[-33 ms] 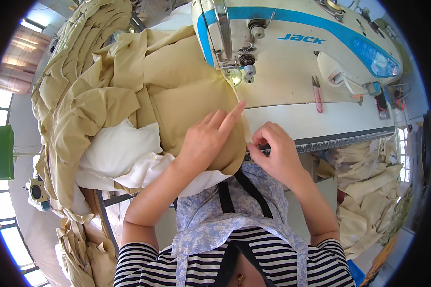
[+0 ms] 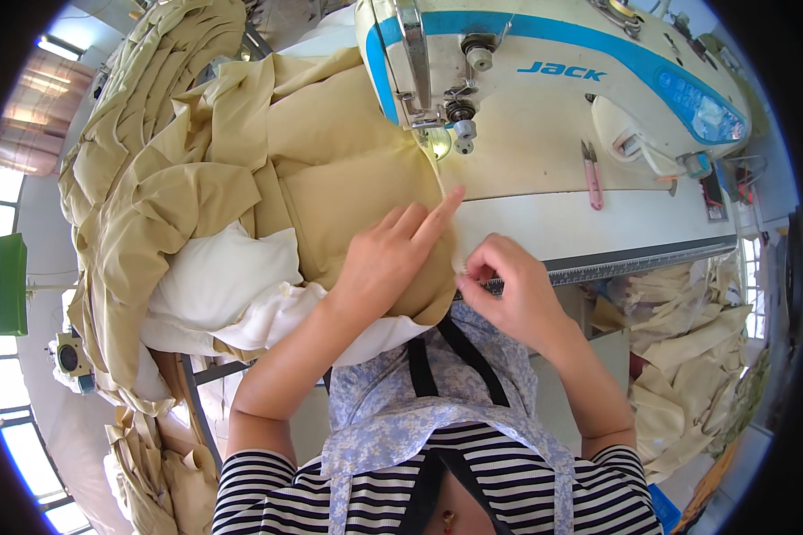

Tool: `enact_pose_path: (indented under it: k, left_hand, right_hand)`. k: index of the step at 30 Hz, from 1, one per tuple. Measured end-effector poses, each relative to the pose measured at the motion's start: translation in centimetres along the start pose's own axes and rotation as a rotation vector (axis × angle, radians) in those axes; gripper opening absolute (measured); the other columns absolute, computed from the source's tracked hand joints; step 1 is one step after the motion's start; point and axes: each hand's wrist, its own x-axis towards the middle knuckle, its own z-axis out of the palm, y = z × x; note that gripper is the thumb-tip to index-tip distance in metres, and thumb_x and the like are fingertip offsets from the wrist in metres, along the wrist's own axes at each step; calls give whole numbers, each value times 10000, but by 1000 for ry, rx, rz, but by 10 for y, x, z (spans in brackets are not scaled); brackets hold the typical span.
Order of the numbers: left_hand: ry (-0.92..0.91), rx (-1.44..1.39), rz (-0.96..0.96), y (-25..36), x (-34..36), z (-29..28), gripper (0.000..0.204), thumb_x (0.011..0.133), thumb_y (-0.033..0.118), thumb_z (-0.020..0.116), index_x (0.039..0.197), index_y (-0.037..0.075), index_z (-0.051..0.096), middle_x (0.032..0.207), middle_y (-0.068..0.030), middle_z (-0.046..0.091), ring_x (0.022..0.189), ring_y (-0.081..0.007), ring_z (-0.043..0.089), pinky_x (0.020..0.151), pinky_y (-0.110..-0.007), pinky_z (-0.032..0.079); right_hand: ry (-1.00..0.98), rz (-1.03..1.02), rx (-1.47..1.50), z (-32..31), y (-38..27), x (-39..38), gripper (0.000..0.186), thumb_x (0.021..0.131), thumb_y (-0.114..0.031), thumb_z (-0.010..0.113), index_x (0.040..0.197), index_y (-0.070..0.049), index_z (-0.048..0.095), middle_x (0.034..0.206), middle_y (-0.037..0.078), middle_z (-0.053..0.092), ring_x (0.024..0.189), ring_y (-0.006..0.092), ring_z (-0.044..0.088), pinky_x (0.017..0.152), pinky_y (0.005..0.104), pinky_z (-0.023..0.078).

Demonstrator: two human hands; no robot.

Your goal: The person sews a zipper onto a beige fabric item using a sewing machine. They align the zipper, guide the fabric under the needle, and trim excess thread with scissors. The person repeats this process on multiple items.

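A tan fabric piece (image 2: 357, 201) lies on the sewing machine bed, its right edge running up to the lit needle area (image 2: 438, 143). Flat on that cloth rests my left hand (image 2: 388, 254), holding nothing. Its index finger stretches to the fabric's right edge, and the other fingers are slightly bent. At the near end of the same edge, my right hand (image 2: 513, 290) pinches the pale rim of the fabric between thumb and fingers. White cloth (image 2: 232, 267) shows under and left of the tan piece. The sewing machine (image 2: 544, 98) is white with a blue stripe.
Pink-handled thread snips (image 2: 592, 178) lie on the machine bed to the right. A ruler strip (image 2: 642, 259) runs along the table's front edge. Heaped tan fabric (image 2: 143, 152) covers the left side, and more tan pieces (image 2: 687, 374) are piled at the lower right.
My right hand has shifted slightly downward, still pinching the edge. My left index fingertip sits a touch farther right. The fabric looks nearly unmoved.
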Motion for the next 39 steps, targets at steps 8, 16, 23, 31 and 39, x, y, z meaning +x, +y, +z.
enact_pose_path:
  k: [8,16,23,31,39]
  left_hand:
    - [211,-124,-113,-5,10,-10,548,777,-112,632,1272,119,680,1054,-64,663,810,-261,683,682,-372,562]
    - [117,-155,38,-15,32,-17,376,767,-118,630,1116,18,664,1200,-119,682,1110,-334,666,899,-417,557]
    - [-12,-108,152,-24,35,-9,324,745,-48,701,1055,20,633,1142,-91,701,1138,-312,662,1023,-500,525]
    - [-18,-137,190,-29,40,-6,286,783,18,712,1054,16,624,1092,-98,703,1110,-306,681,1037,-502,515]
    - [-31,-78,198,-33,39,0,272,805,58,705,1059,4,625,1063,-120,705,1059,-304,697,1018,-477,535]
  right_hand:
    - [-34,-392,-282,-6,17,8,295,737,-52,747,1006,-41,627,1133,86,592,1134,281,601,980,404,522]
    - [-95,-684,-296,11,46,20,176,739,-115,694,901,-67,644,915,25,592,894,219,620,796,343,545]
    - [-170,-703,-161,5,45,26,167,730,-131,743,859,-83,649,884,5,592,824,206,609,703,337,537]
    - [-214,-684,-146,2,43,27,160,729,-125,748,838,-88,638,899,-5,601,831,190,613,706,328,546]
    - [-211,-656,-193,3,38,29,159,712,-113,734,832,-86,633,884,3,593,817,190,609,668,325,544]
